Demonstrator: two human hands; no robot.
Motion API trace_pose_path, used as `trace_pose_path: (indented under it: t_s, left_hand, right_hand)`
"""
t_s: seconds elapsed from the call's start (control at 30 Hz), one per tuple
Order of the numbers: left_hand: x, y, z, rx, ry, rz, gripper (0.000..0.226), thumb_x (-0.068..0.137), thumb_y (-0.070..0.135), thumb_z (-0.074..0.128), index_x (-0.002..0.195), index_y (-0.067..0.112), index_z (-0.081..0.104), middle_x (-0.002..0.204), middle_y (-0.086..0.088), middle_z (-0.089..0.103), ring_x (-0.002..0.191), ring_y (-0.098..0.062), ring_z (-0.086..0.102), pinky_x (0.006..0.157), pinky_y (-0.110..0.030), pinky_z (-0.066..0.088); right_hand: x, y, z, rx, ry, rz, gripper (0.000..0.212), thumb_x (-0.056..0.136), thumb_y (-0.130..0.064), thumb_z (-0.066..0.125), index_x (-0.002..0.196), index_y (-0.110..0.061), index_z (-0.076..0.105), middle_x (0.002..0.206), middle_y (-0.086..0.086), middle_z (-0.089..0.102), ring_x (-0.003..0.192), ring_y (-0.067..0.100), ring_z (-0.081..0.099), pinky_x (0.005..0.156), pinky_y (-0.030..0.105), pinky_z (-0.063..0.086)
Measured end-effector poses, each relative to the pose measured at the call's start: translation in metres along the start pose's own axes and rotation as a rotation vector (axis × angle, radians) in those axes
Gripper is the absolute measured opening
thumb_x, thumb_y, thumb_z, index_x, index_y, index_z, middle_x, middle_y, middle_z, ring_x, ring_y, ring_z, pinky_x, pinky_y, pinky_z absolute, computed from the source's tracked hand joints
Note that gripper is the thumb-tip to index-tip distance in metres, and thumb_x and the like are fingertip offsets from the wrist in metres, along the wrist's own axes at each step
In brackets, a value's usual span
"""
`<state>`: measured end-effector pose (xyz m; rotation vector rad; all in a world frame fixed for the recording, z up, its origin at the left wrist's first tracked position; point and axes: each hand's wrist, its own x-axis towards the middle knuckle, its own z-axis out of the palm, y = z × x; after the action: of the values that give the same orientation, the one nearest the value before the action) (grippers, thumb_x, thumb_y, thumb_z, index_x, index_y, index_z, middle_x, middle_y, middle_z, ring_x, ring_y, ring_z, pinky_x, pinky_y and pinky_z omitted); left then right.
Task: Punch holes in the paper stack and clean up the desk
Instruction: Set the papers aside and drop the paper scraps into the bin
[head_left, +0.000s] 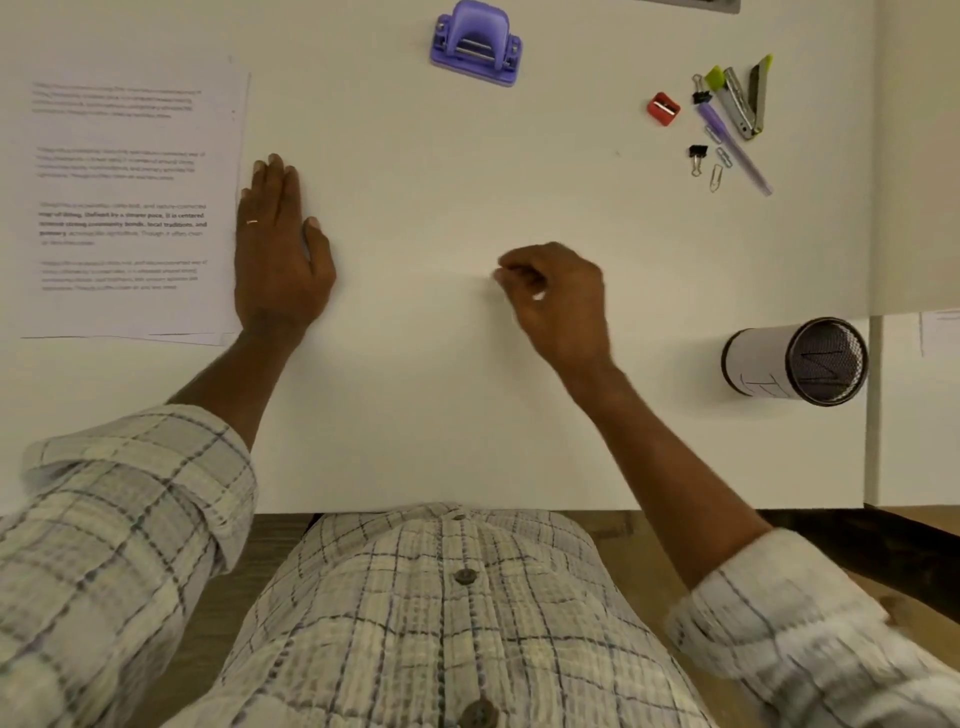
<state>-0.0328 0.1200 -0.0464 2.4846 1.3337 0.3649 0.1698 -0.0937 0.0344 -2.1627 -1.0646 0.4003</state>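
A stack of printed paper (130, 208) lies flat at the left of the white desk (441, 405). My left hand (280, 249) lies flat with straight fingers, its outer edge against the stack's right side. A purple hole punch (475, 44) stands at the far middle of the desk, apart from both hands. My right hand (556, 296) hovers over the middle of the desk with its fingers curled. Its fingertips pinch what looks like a small white paper scrap (538, 296), too small to make out well.
At the far right lie a red sharpener (663, 109), a green-and-grey stapler (748, 96), a purple pen (732, 148), two black binder clips and several paper clips (717, 176). A mesh pen cup (800, 361) lies on its side near the desk's right edge.
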Motion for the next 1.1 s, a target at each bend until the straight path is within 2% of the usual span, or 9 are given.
trace_pose_path:
  t_s: [0.17,0.37,0.6,0.73,0.83,0.9,0.97,1.03,1.1]
  left_hand:
    - [0.000,0.000,-0.001,-0.002,0.003,0.005,0.058,0.106,0.026,0.032,0.160,0.005,0.026,0.168,-0.011,0.024,0.158,-0.022,0.019,0.130,-0.033,0.011]
    - [0.001,0.000,-0.001,-0.012,0.007,0.007,0.057,0.107,0.026,0.032,0.159,0.004,0.028,0.168,-0.012,0.026,0.158,-0.023,0.020,0.130,-0.036,0.013]
    - [0.001,-0.001,0.000,-0.002,0.008,0.007,0.056,0.107,0.025,0.032,0.159,0.005,0.028,0.168,-0.011,0.026,0.158,-0.022,0.019,0.130,-0.035,0.014]
    - [0.001,0.000,0.000,-0.011,0.000,0.002,0.057,0.107,0.026,0.032,0.160,0.005,0.027,0.168,-0.010,0.025,0.158,-0.022,0.018,0.130,-0.034,0.012]
    - [0.001,0.000,0.000,-0.008,-0.002,0.003,0.057,0.107,0.026,0.032,0.160,0.006,0.027,0.169,-0.010,0.024,0.158,-0.022,0.017,0.130,-0.035,0.013]
    - [0.001,-0.001,0.000,-0.005,-0.003,0.000,0.057,0.107,0.027,0.031,0.160,0.005,0.027,0.168,-0.010,0.025,0.158,-0.022,0.018,0.130,-0.035,0.013]
    - [0.001,-0.001,0.000,0.001,-0.001,0.001,0.057,0.107,0.027,0.030,0.159,0.005,0.027,0.168,-0.011,0.025,0.158,-0.022,0.019,0.130,-0.036,0.014]
    - [0.001,0.000,0.000,0.008,-0.002,0.000,0.057,0.107,0.028,0.030,0.160,0.005,0.027,0.168,-0.011,0.025,0.158,-0.022,0.019,0.130,-0.037,0.015]
    - [0.001,0.000,0.000,0.008,-0.013,-0.002,0.058,0.107,0.029,0.030,0.160,0.006,0.025,0.168,-0.010,0.024,0.158,-0.022,0.018,0.130,-0.037,0.014]
  right_hand:
    - [0.026,0.005,0.043,-0.090,-0.151,-0.084,0.021,0.093,-0.023,0.071,0.109,-0.011,0.075,0.096,0.003,0.067,0.082,0.014,0.064,0.077,0.025,0.053]
    - [0.038,0.008,0.047,-0.119,-0.153,-0.128,0.015,0.093,-0.023,0.069,0.100,-0.013,0.077,0.091,0.001,0.069,0.075,0.012,0.063,0.071,0.025,0.052]
    - [0.055,-0.004,0.048,-0.288,-0.272,-0.149,0.014,0.093,-0.014,0.057,0.092,-0.006,0.068,0.090,0.007,0.063,0.076,0.023,0.060,0.066,0.042,0.053]
    - [0.057,-0.009,0.048,-0.312,-0.293,-0.058,0.012,0.090,-0.010,0.054,0.088,-0.002,0.062,0.089,0.010,0.062,0.077,0.025,0.058,0.069,0.042,0.050]
    - [0.044,-0.004,0.030,-0.015,-0.215,0.113,0.003,0.087,-0.011,0.061,0.087,-0.008,0.060,0.084,0.003,0.067,0.075,0.019,0.064,0.069,0.034,0.054]
    - [0.029,0.002,0.007,0.191,-0.072,0.219,0.008,0.086,-0.012,0.069,0.087,-0.010,0.061,0.083,0.000,0.073,0.076,0.012,0.070,0.068,0.027,0.057]
    - [0.013,0.015,-0.026,0.286,0.063,0.296,0.010,0.084,-0.012,0.074,0.085,-0.014,0.064,0.086,0.001,0.076,0.079,0.014,0.074,0.074,0.034,0.060]
    - [-0.005,0.031,-0.067,0.310,0.153,0.358,0.011,0.081,-0.013,0.077,0.083,-0.018,0.067,0.087,0.005,0.078,0.082,0.026,0.076,0.079,0.046,0.061]
    - [-0.025,0.050,-0.114,0.242,0.244,0.404,0.011,0.080,-0.019,0.080,0.083,-0.021,0.070,0.089,0.004,0.079,0.082,0.028,0.077,0.080,0.048,0.063]
